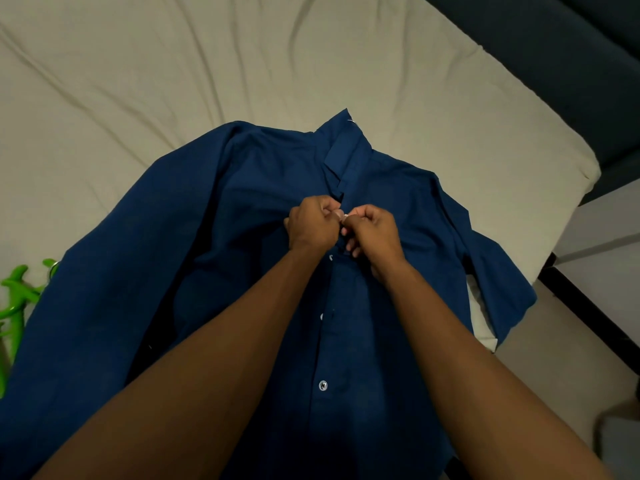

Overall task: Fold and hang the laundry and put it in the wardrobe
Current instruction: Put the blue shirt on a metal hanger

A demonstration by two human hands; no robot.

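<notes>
Shirt placket pinched between both hands' fingers

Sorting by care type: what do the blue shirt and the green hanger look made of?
Blue shirt: thin woven fabric, probably cotton or a blend; matte, softly creased. Green hanger: likely moulded plastic; smooth, glossy, uniformly bright.

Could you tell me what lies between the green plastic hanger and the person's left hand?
In the head view, only the dark blue button-up shirt spreads between green plastic hanger and left hand.
</notes>
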